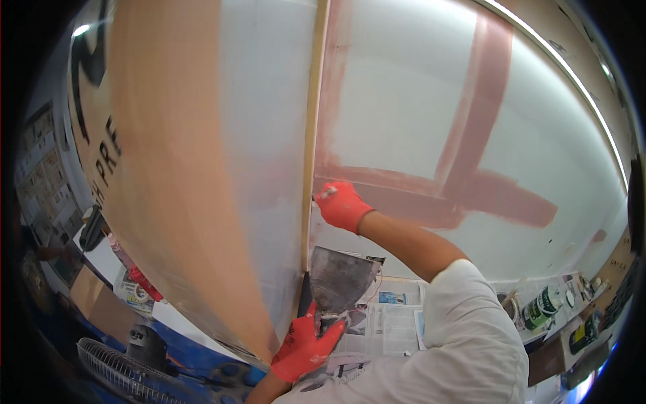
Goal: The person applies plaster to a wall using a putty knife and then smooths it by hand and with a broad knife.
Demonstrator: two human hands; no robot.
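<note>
My left hand, in a red glove, grips the lower end of a smeared grey flat plate that looks like a putty board. The plate tilts upward and widens away from the hand. My right hand, also red-gloved, is a closed fist at the narrow wooden edge of an upright panel. Whitish smears mark its fingers. Whatever it holds is mostly hidden by the glove. Behind it stands a pale wall panel with reddish-pink bands of filler crossing it.
A large panel with a tan face stands close on my left. Newspaper covers the surface below. Paint cans and small items line the right side. A fan stands at lower left, and a strip light runs along the upper right.
</note>
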